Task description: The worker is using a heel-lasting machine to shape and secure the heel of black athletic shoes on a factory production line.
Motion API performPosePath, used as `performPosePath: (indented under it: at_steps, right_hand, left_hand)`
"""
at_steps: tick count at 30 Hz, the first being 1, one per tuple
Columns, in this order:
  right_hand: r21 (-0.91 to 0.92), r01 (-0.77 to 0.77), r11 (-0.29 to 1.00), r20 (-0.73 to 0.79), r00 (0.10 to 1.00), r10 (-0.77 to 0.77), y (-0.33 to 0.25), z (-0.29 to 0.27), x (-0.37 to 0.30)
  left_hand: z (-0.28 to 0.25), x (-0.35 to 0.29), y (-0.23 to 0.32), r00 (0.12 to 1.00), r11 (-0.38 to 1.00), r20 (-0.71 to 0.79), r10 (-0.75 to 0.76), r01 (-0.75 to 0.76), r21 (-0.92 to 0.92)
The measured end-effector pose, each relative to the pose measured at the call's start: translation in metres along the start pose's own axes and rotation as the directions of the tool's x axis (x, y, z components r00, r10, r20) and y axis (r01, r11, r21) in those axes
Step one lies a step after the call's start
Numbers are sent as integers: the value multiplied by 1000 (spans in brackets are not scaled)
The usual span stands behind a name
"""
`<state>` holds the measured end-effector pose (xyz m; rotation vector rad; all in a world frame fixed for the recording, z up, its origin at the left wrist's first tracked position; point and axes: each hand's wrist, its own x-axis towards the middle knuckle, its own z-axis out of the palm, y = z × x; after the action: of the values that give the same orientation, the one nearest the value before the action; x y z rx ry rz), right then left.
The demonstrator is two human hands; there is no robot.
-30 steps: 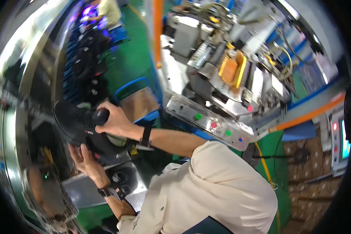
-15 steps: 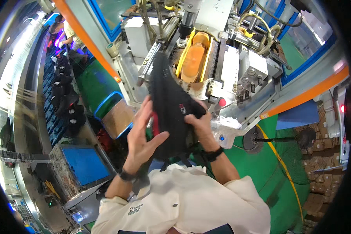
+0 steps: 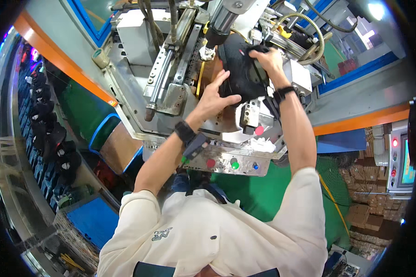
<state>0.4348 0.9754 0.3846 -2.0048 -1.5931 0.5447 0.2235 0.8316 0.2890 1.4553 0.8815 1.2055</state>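
Note:
A black shoe upper (image 3: 239, 76) is between my two hands, over the machine's mould, where it hides most of the orange shoe last. My left hand (image 3: 212, 99) has its fingers and thumb against the upper's near left side, the thumb lying across it. With my right hand (image 3: 269, 62) I pinch the upper's edge at the far right, near its opening. Whether the upper touches the last underneath is hidden. Both wrists carry black bands.
A metal cylinder (image 3: 221, 27) hangs close to the upper's far left. Red, green and blue buttons line the machine's front panel (image 3: 222, 159). Orange-edged frame bars flank the machine. Left stand a chair (image 3: 120, 147) and a conveyor with several black shoes (image 3: 44, 113).
Both hands have carried the black upper forward, from in front of my chest to above the mould. My arms are stretched out farther, and the upper has turned. The orange last is now mostly covered.

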Motion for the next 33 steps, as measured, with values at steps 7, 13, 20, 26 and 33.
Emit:
performPosePath:
  at_steps: [7,13,20,26,33]
  right_hand:
    - [-390,173,904,39,984,-171,-47,93,59]
    - [-333,168,928,-13,983,-182,-30,123,44]
    - [-174,69,982,66,996,-58,-13,139,-32]
    - [-169,92,981,-12,995,-95,-33,132,-19]
    - [-93,184,978,-159,967,-197,3,179,-73]
  left_hand:
    - [-29,-25,16,989,981,79,-125,111,160]
    - [-54,-85,48,992,952,-79,-98,117,284]
    - [-67,-158,68,931,940,-160,-327,338,51]
    - [-72,-172,71,907,945,-265,-327,313,-95]
    - [-67,-222,83,784,920,-481,-392,340,-194]
